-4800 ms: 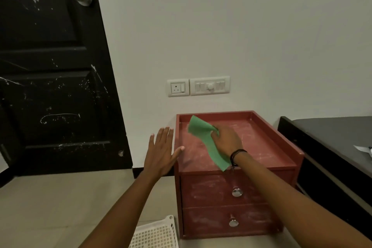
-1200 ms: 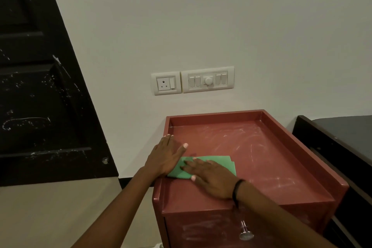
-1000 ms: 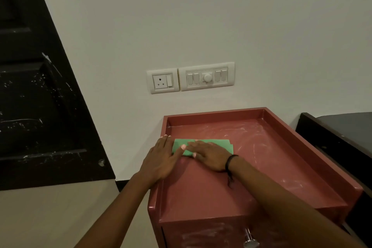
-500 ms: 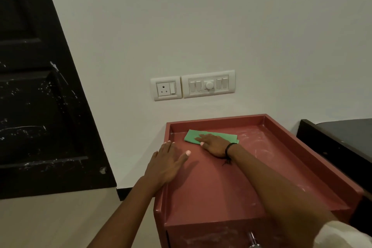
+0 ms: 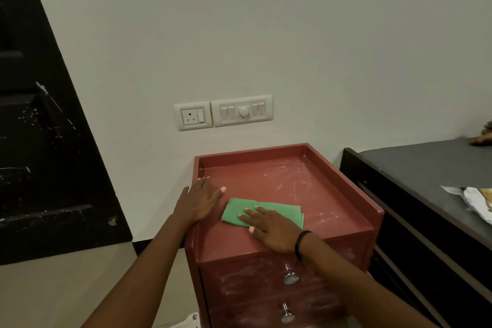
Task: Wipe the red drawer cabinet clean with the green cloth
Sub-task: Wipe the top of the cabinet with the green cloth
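Observation:
The red drawer cabinet (image 5: pixel 343 216) stands against the white wall, its rimmed top streaked with white dust on the right half and its two drawer fronts dusty too. A folded green cloth (image 5: pixel 282 209) lies flat on the top near the front left. My right hand (image 5: pixel 271 228) presses down on the cloth with fingers spread and flat. My left hand (image 5: pixel 199 201) rests flat on the cabinet's left rim, fingers apart, just left of the cloth.
A black door (image 5: pixel 40 141) fills the left side. A socket and switch plate (image 5: pixel 223 112) sits on the wall above the cabinet. A dark low table (image 5: pixel 426 181) with a crumpled wrapper (image 5: pixel 476 201) stands close on the right. A white basket corner (image 5: pixel 193 321) shows on the floor.
My right hand has slid the green cloth from the back left of the cabinet top toward the front. My left hand stays on the left rim.

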